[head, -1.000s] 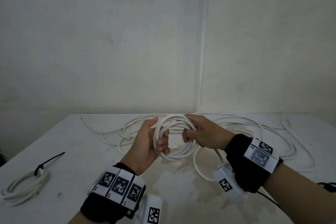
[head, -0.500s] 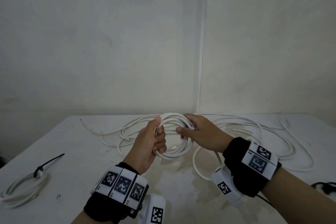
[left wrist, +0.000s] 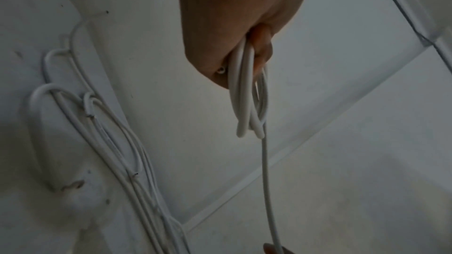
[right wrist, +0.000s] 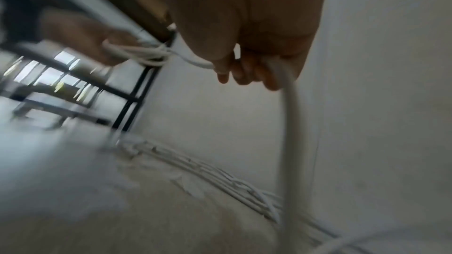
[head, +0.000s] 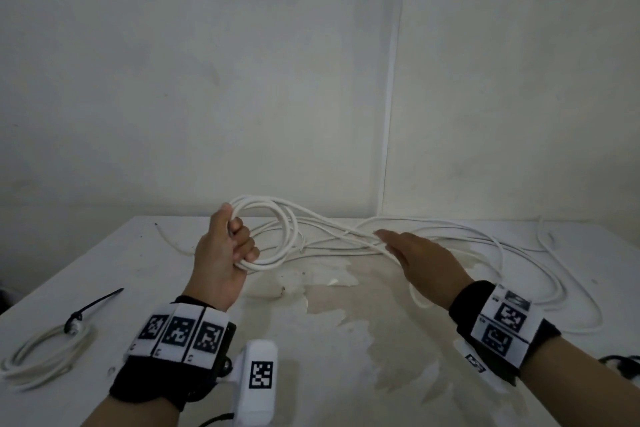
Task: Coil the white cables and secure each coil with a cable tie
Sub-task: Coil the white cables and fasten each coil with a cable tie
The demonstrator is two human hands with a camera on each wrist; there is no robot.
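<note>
White coil [head: 273, 236] — left-hand fingers [head: 242, 243]

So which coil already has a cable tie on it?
The flat coil at the table's left edge, black tie cinched round it; the coil in the left hand has none.

Right wrist view blurred; right hand [right wrist: 247, 32] grip on white cable [right wrist: 289, 123] unclear; black lead [head: 620, 366] cut off

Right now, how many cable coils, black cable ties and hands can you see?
Cable coils: 2, the unfinished coil and the tied coil on the table.
Black cable ties: 1, the cable tie on the tied coil.
Hands: 2, the left hand gripping the unfinished coil, the right hand round the loose cable.
Total: 5.
</note>
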